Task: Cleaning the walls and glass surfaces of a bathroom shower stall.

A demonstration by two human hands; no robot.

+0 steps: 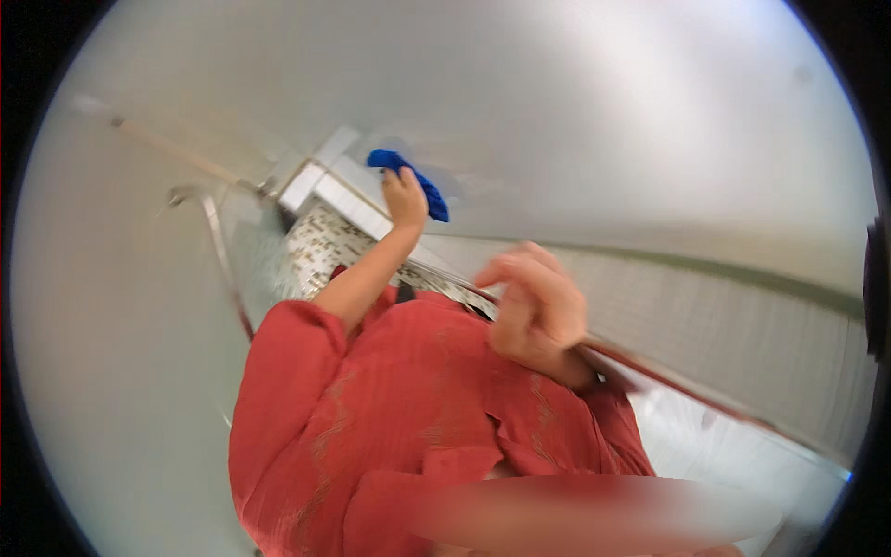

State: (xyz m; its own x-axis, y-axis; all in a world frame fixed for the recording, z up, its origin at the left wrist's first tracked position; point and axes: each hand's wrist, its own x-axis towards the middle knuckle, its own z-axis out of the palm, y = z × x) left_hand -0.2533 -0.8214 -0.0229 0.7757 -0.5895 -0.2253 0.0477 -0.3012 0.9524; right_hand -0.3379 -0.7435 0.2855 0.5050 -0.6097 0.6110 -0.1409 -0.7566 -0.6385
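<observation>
My left hand (405, 202) reaches forward and grips a bright blue cloth (431, 196). The cloth lies along a pale grey, smooth wall panel (529, 139), just above a white ledge (355, 207); whether it presses on the panel I cannot tell. Closer to my body, my right hand (536, 303) is raised in front of my red shirt (418, 390). Motion blurs it; its fingers are loosely curled, and nothing shows between them.
At the left, a metal pipe with a bent end (216, 237) stands out from the pale wall, near a thin straight bar (174, 153). Mosaic tiles (320, 244) show below the ledge. A green strip (731, 275) and a reddish-brown edge (696, 393) run off to the right.
</observation>
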